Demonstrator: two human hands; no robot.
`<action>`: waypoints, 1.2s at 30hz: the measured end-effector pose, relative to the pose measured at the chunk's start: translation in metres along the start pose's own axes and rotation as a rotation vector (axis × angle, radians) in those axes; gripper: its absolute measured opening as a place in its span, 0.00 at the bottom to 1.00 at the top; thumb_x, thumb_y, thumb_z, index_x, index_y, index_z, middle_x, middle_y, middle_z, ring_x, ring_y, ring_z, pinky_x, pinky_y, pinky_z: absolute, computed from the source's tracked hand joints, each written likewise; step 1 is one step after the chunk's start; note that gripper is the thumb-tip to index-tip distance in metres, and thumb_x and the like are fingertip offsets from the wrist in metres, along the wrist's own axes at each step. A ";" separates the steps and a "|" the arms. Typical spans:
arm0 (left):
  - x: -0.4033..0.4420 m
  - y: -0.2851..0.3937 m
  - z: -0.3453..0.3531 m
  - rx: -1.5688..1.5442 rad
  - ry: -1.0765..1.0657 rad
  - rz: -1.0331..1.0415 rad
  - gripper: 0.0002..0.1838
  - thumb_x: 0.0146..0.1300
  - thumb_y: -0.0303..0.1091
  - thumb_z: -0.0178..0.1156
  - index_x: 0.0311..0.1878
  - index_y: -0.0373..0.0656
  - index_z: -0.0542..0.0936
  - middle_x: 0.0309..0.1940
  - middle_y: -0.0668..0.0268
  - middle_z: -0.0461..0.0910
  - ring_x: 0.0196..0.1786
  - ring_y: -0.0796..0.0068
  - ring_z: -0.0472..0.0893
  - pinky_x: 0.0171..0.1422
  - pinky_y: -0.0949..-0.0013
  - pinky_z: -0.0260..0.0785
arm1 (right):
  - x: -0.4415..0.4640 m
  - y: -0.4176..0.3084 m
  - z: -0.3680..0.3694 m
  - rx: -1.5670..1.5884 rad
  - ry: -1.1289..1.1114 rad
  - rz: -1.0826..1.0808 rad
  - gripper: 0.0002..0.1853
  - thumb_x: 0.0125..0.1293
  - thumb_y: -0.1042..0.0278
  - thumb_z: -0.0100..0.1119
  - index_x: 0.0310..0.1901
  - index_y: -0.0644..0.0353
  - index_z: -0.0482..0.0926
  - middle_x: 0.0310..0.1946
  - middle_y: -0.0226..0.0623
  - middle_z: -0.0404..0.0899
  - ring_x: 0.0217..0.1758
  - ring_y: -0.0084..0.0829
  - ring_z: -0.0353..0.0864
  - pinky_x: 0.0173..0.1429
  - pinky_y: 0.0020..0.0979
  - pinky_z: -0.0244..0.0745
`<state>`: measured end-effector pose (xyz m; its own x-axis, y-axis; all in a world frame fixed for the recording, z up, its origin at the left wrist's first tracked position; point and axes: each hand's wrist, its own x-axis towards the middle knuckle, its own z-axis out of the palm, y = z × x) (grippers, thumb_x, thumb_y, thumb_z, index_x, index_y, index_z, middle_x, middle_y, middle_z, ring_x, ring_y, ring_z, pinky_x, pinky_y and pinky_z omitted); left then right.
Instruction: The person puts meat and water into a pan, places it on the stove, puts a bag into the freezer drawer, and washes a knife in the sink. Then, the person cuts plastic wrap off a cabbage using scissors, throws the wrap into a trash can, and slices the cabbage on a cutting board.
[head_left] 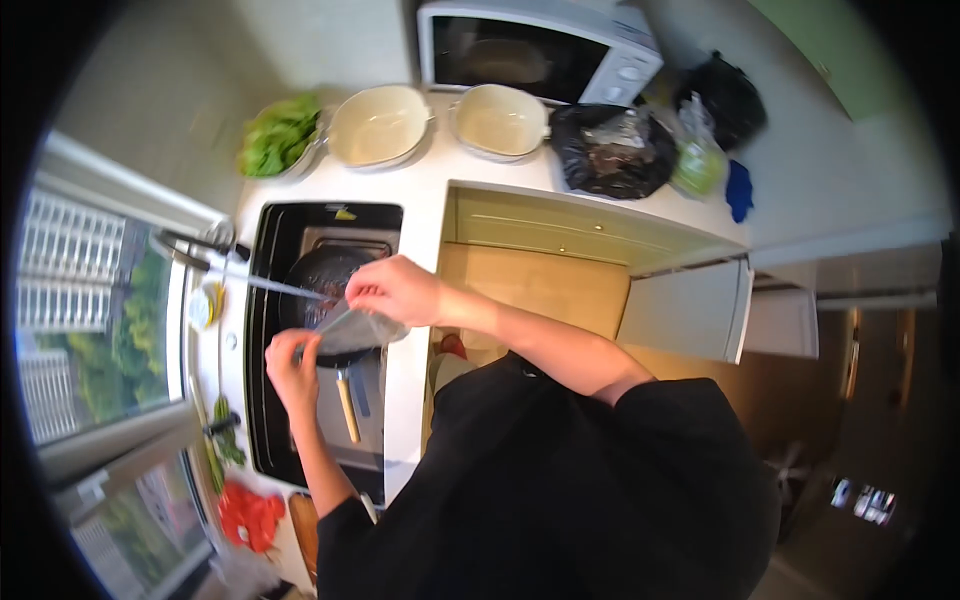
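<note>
A clear plastic bag [360, 332] is stretched between my two hands over the dark sink [265, 400]. My right hand [393, 290] pinches its upper edge, fingers closed. The other edge is pinched in my left hand [293, 365], lower and to the left. Water from the faucet [185, 255] runs in a stream towards the bag. Beneath the hands sits a dark round pan [305, 270] with something reddish in it, partly hidden. A wooden handle [347, 405] lies in the sink below the bag.
Leafy greens [277, 138], two cream dishes [378, 127] [500, 122] and a black bag [650, 165] line the back counter by a microwave [520, 50]. A red bag [250, 515] lies at lower left. A white drawer or door [685, 308] stands open on the right.
</note>
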<state>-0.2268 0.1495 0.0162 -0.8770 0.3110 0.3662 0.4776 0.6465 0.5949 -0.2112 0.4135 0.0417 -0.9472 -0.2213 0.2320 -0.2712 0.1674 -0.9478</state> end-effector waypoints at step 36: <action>0.269 0.321 0.295 -0.306 -0.162 0.278 0.11 0.68 0.32 0.54 0.48 0.40 0.82 0.36 0.47 0.83 0.41 0.42 0.82 0.47 0.51 0.74 | -0.228 0.163 -0.424 -1.027 1.288 0.509 0.24 0.56 0.59 0.71 0.53 0.57 0.78 0.43 0.45 0.78 0.47 0.48 0.79 0.52 0.43 0.76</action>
<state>-0.3249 0.6463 0.0940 -0.6980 0.5647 0.4403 0.6686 0.2939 0.6830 -0.1117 0.8981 -0.0728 -0.3431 0.8102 0.4752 0.5720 0.5815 -0.5785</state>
